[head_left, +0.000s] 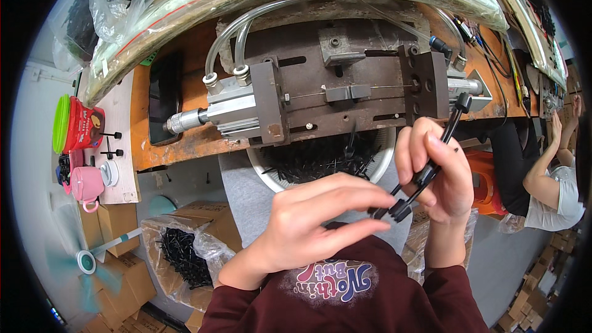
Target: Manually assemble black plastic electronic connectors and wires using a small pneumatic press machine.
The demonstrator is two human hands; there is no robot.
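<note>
My right hand (441,166) is closed around black plastic rods (453,124) with knobbed ends, held at a slant in front of my chest. At their lower end, my left hand (327,216) has its thumb and fingers around the black knobs (399,210). How many rods are in my hands is hard to make out. Beyond my hands, a white basket (262,176) holds a heap of similar black pieces. One blurred black piece (350,142) shows above the heap. Over the basket's far side stands a brown metal fixture (370,111) with a small dark block (347,93) on a thin rod at its middle.
Pneumatic cylinders (231,111) with clear hoses flank the fixture on the wooden bench (148,154). A phone (165,98) lies left. A pink mug (86,184), a spinning fan (86,261) and a bag of black parts (185,256) are further left. Another person (552,191) sits right.
</note>
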